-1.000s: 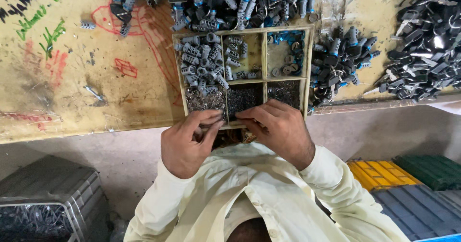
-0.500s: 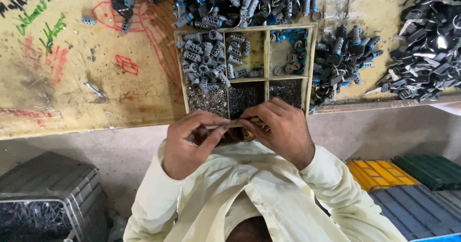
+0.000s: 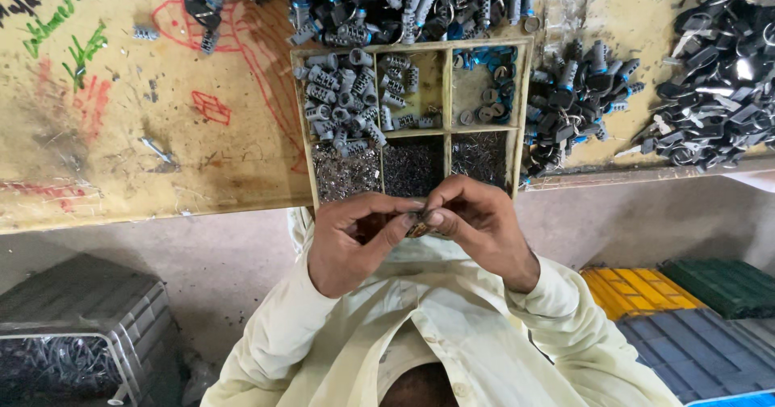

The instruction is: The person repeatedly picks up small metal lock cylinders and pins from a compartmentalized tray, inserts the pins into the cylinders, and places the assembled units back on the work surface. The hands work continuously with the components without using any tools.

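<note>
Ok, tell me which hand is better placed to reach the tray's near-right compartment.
Right, probably. The right hand lies just below that compartment; the left hand sits further left. Both pinch the small part, so the left would keep it.

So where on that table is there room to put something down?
The widest bare patch of the yellow tabletop lies left of the divided wooden tray, among the scribbles, with only a few stray bits. A smaller one sits between the two dark part piles on the right. The tray and top edge are crowded.
</note>
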